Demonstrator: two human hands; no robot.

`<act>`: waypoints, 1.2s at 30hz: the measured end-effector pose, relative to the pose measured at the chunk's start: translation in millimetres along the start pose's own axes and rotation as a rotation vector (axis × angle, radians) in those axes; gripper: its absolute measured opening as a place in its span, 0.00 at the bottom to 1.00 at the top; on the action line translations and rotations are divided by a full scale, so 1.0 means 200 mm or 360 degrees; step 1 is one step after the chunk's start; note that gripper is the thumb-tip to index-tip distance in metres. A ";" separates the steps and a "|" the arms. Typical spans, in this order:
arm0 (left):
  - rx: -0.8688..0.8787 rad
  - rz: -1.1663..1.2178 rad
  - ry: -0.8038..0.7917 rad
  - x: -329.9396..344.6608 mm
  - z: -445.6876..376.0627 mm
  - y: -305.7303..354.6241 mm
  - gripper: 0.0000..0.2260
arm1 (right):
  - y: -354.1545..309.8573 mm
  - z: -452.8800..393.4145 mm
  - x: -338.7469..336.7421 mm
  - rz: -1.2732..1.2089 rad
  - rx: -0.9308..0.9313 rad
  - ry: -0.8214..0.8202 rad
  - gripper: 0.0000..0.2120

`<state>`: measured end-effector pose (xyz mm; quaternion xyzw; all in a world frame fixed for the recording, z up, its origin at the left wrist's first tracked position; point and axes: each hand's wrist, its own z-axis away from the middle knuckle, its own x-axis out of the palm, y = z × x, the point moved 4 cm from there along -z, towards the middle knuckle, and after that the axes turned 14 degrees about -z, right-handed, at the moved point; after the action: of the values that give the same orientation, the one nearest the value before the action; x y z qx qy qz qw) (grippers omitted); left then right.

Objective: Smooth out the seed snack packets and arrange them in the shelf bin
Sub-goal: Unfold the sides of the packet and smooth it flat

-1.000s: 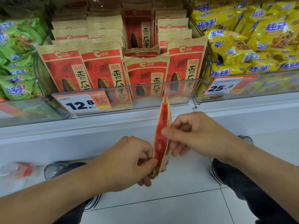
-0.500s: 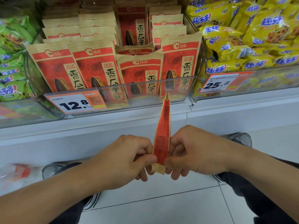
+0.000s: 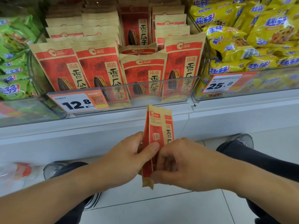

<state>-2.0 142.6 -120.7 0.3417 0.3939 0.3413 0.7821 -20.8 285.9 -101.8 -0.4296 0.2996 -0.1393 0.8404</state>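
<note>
Below the shelf bin (image 3: 113, 92), both hands meet, knuckles up: the left hand (image 3: 127, 159) and right hand (image 3: 184, 164) pinch one upright seed packet (image 3: 155, 131) between thumb and curled fingers, near the bin's front.

Your left hand (image 3: 129, 157) and right hand (image 3: 186, 165) meet at mid-frame, forearms reaching in from below, both pinching the upright packet (image 3: 155, 135) between thumb and curled fingers.

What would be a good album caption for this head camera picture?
Both hands, left hand and right hand, pinch a seed packet upright before the clear shelf bin.
</note>
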 end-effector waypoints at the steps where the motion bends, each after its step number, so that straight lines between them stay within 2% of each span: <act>1: -0.0013 0.0011 0.0008 0.00 0.00 -0.01 0.17 | 0.00 0.00 -0.02 0.0022 0.0010 0.0043 0.11; 5: -0.0006 0.0054 0.0032 -0.02 -0.01 -0.02 0.12 | 0.02 -0.02 -0.11 0.0131 0.0047 0.0260 0.15; 13: 0.0014 0.0042 0.0062 -0.04 -0.01 -0.02 0.12 | 0.09 -0.01 -0.23 -0.0082 0.0272 0.0572 0.16; 15: 0.0003 0.0047 0.0086 -0.04 -0.01 -0.01 0.11 | 0.10 -0.02 -0.23 -0.0410 0.0325 0.0545 0.21; 17: 0.0014 0.0032 0.0077 -0.04 -0.01 -0.01 0.10 | 0.10 -0.02 -0.22 -0.0706 0.0321 0.0543 0.20; 22: 0.0032 -0.0066 0.0163 -0.08 -0.01 0.01 0.12 | 0.07 -0.02 -0.25 -0.0915 0.0234 0.0668 0.09; 28: 0.0082 -0.0319 0.0232 -0.15 -0.02 0.01 0.08 | 0.06 -0.03 -0.25 -0.1248 0.0182 0.0723 0.13; 31: 0.0077 -0.0331 0.0263 -0.16 -0.01 0.01 0.14 | 0.04 -0.02 -0.25 -0.1286 0.0092 0.0726 0.08; 36: 0.0079 -0.0052 0.0441 -0.14 -0.01 0.02 0.12 | 0.03 -0.02 -0.21 -0.1123 0.0003 0.0626 0.09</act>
<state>-17.3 122.8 -107.7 0.3041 0.5118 0.3625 0.7170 -56.0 307.5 -93.2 -0.4705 0.2888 -0.4990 0.6681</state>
